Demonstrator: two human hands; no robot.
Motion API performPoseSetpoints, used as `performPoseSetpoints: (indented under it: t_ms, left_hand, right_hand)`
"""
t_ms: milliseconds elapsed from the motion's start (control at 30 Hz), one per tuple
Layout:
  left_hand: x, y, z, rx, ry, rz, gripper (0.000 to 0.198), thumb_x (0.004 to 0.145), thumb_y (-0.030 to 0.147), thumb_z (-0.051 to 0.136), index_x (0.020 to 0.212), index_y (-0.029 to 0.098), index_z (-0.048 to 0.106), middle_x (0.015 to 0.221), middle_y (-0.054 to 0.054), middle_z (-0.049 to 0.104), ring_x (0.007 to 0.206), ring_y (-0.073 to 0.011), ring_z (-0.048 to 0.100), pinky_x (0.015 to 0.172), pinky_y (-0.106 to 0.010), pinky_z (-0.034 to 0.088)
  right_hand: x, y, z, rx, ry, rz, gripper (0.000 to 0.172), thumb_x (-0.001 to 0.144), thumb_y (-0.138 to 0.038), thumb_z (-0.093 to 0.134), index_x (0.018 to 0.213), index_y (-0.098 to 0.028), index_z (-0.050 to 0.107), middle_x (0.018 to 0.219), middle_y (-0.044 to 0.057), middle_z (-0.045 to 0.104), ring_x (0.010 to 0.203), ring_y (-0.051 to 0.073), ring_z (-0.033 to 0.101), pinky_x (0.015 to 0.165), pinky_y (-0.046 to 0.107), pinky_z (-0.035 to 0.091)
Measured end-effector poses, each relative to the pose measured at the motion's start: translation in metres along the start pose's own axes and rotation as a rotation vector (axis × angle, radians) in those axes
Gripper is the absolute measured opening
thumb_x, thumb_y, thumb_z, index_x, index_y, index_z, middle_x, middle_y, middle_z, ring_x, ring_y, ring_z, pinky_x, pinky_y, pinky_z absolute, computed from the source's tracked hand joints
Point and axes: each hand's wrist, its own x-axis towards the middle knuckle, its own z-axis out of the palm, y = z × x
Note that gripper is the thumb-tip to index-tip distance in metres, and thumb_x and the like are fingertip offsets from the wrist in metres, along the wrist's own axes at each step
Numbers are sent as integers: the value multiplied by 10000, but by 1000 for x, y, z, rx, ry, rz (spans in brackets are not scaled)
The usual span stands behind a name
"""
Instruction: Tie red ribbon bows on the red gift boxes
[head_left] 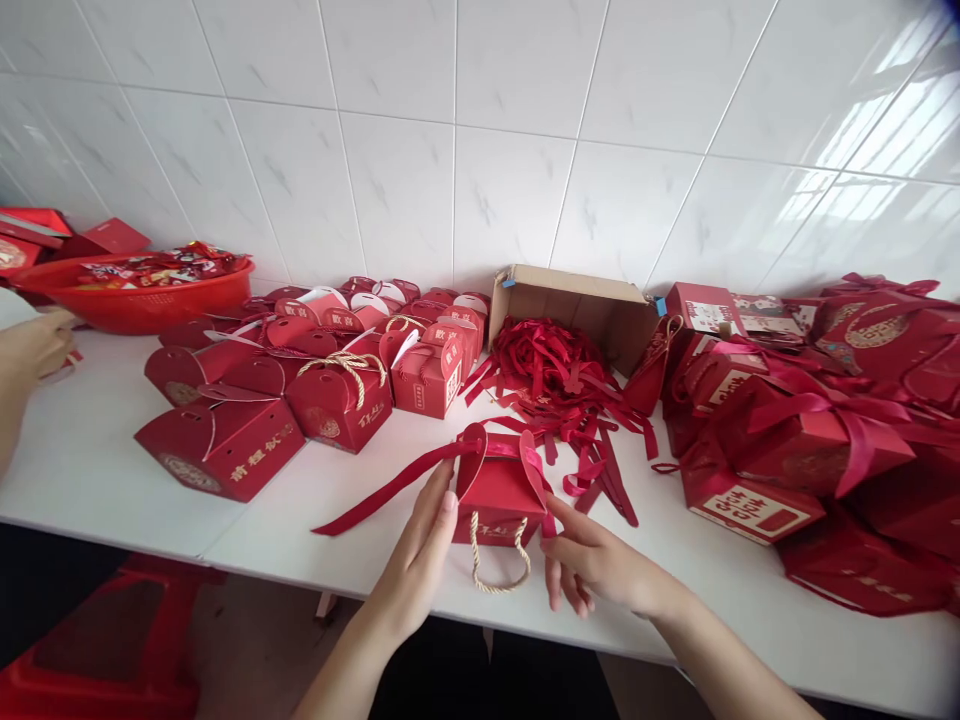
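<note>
A small red gift box [498, 486] stands upright in front of me near the table's front edge. Its curved side flaps rise at the top, and a gold cord handle [501, 588] hangs down its front. A dark red ribbon [390, 490] runs through the top, with one long tail lying to the left. My left hand [420, 555] lies along the box's left side, fingers straight and together, thumb up. On the right side, my right hand [592, 560] touches the box with its index finger beside the ribbon's other end; its fingers are apart and loosely bent.
Several red boxes [225, 450] stand at left, beside a red basket [150, 300] of wrapped sweets. A cardboard box [622, 325] spills loose ribbons [555, 365]. Ribbon-tied boxes [817, 420] are piled at right. Another person's hand [37, 345] reaches in at far left.
</note>
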Motion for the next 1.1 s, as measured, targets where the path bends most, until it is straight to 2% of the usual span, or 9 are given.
performPoseSetpoints:
  t_ms: [67,167,300,433,533,600,700,867,1100]
  left_hand:
    - [0,-1,4,-38,-29,-29,525,844,590,520,1278,303,588,1503,-37,420,1468,-263,191,1206,-414,130]
    - [6,-7,1,-98,4,-63,546,849,583,525,1320,307,540,1524,-41,388,1471,-253,182,1198,-410,170]
    - [20,-11,-13,-344,56,-38,500,890,512,513,1359,344,462,1540,-28,360,1417,-237,331,1114,-408,363]
    - [31,-6,-26,-631,148,-59,313,861,371,608,1163,290,616,1420,-35,522,1269,-223,523,972,-343,501]
    - [33,-4,-30,-747,223,-81,143,793,299,698,926,250,675,1159,-4,679,1084,-174,631,847,-265,547]
    - [33,-4,-31,-780,261,-91,142,727,276,766,804,224,658,954,20,708,919,-142,671,764,-229,557]
    - [29,-5,-32,-726,286,-102,266,630,284,849,764,206,632,808,32,698,758,-118,675,675,-198,553]
    - [22,-5,-38,-621,294,-160,420,521,375,901,770,199,612,782,23,688,829,-181,704,672,-208,557]
    - [22,-7,-48,-511,334,-119,402,611,462,836,723,196,555,702,48,611,816,-209,718,668,-230,551]
  right_hand:
    - [4,3,10,181,87,-59,812,845,-301,474,1526,-181,47,558,-36,630,414,115,493,428,199,344]
    - [12,6,23,596,341,-202,835,826,-329,551,1509,-236,82,576,-60,592,447,100,476,464,198,361]
    - [20,7,23,900,481,-400,666,803,-327,663,1388,-367,346,746,-62,569,542,67,471,538,187,414]
    - [26,4,7,918,540,-442,403,810,-400,681,1186,-322,558,885,-32,591,674,77,537,588,191,471]
    - [32,0,-2,955,511,-389,285,839,-439,647,1073,-281,613,1030,-2,631,791,100,599,680,222,520]
    - [37,-3,-8,978,493,-339,222,846,-433,639,996,-271,624,1028,9,651,800,118,625,680,245,533]
    - [43,-6,-17,981,545,-311,138,826,-372,672,872,-256,613,927,10,664,789,134,648,641,253,539]
    - [44,-15,-32,920,600,-389,154,770,-315,716,771,-231,587,750,1,631,731,134,659,581,239,534]
    - [29,-28,-37,961,656,-573,226,696,-253,793,795,-219,592,732,-49,624,683,68,620,591,158,522]
